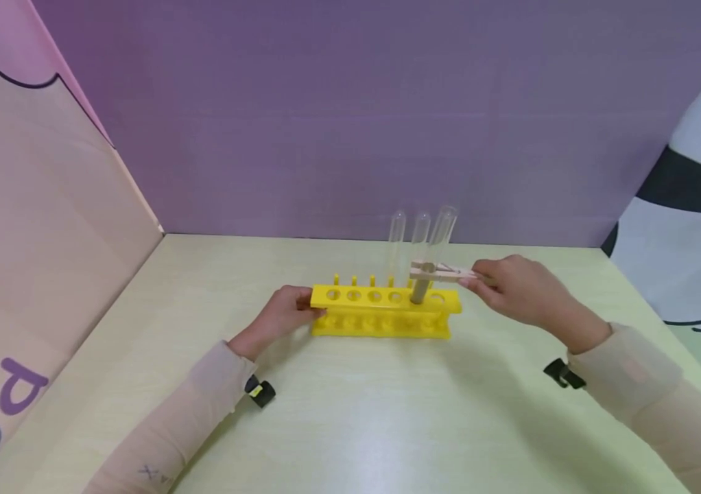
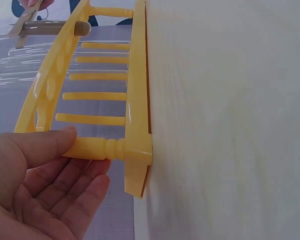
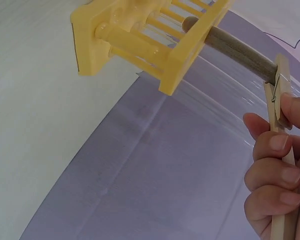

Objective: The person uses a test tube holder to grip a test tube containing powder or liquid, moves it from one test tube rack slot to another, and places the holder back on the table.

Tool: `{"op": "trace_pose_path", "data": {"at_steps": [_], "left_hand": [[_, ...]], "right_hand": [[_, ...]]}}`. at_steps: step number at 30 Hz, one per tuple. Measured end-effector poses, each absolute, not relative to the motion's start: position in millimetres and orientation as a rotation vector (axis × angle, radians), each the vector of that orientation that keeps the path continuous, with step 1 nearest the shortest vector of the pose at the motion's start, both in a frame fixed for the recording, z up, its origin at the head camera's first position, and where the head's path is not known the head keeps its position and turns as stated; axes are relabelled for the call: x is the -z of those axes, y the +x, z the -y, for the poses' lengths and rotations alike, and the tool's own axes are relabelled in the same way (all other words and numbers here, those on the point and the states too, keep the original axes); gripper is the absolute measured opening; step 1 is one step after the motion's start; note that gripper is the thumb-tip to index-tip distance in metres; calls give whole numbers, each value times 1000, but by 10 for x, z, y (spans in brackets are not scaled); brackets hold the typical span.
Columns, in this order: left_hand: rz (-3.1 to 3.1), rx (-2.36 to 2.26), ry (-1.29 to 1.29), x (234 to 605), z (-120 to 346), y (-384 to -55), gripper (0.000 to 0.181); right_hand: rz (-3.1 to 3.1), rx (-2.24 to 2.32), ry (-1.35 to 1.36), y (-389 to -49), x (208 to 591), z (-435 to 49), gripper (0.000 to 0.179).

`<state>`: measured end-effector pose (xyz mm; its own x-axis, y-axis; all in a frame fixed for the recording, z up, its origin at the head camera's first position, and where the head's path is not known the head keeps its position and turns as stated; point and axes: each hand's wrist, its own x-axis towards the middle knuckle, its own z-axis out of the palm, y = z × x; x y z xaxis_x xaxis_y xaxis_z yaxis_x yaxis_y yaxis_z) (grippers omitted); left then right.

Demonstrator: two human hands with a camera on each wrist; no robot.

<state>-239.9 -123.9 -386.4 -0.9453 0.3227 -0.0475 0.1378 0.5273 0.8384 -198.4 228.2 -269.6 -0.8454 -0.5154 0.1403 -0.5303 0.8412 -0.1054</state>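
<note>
A yellow test tube rack (image 1: 381, 302) stands on the table. My left hand (image 1: 289, 309) holds its left end, the thumb against the end post (image 2: 90, 147) and the other fingers behind it. My right hand (image 1: 517, 288) grips the handle of a wooden test tube clamp (image 3: 273, 112). Pinched in the clamp's jaws is a glass test tube (image 1: 420, 291) with grey-brown contents. It leans slightly, its rounded bottom poking through a hole in the rack's top plate, toward the right end. Clear, upturned test tubes (image 1: 396, 237) stand along the rack's back.
A pale wooden table (image 1: 350, 412) spreads around the rack. Behind it rises a purple backdrop (image 1: 326, 123), with printed panels at the left and right. Black wrist devices (image 1: 260, 392) sit at both sleeves.
</note>
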Motion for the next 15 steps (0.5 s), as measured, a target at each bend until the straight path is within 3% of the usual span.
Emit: {"op": "trace_pose_path", "data": {"at_steps": [15], "left_hand": [[-2576, -1369, 381, 3865, 1212, -2407, 31]], "right_hand": [[2946, -219, 824, -2029, 2846, -2300, 20]]}}
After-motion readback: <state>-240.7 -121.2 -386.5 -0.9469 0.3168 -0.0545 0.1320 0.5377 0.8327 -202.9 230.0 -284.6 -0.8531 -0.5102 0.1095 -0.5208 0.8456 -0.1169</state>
